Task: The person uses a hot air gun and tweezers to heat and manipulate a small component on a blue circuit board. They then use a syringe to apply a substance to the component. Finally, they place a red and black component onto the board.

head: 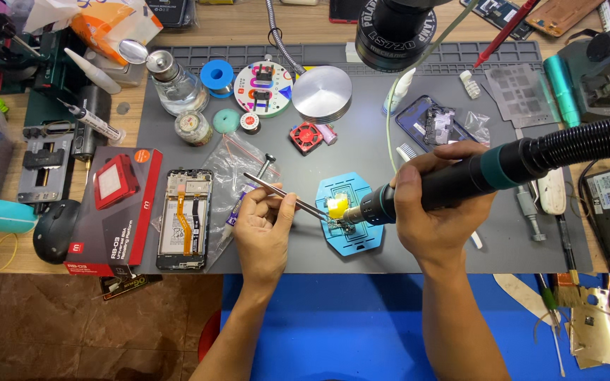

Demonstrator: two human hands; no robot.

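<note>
Two hands over the grey work mat (404, 233), and both are busy at the blue holder plate (351, 226) near its front edge. Left hand (264, 229) sits just left of the holder, fingers pinched together on a pair of metal tweezers (284, 194); the tips run down and right onto the small board (339, 220) clamped in the holder, beside a scrap of yellow tape (337, 206). Right hand (435, 204) comes in from the holder's right, wrapped tight around the dark handle of a hot-air tool (453, 185), its nozzle end right at the board, meeting the tweezer tips there. A black ribbed hose (594, 137) trails off the tool's back end, away to the right of the holder.

So the board lies between the two hands, closer to the right one's tool than to the left palm.

Left of the holder, past the left hand, an opened phone frame (185, 219) with an orange flex strip lies flat, and beyond that a red and black box (114, 212). Behind the holder, a round metal disc (321, 94), with a small red fan (306, 136) between the two. Behind and to the right of the holder, a blue phone back (432, 123) with parts exposed.
</note>
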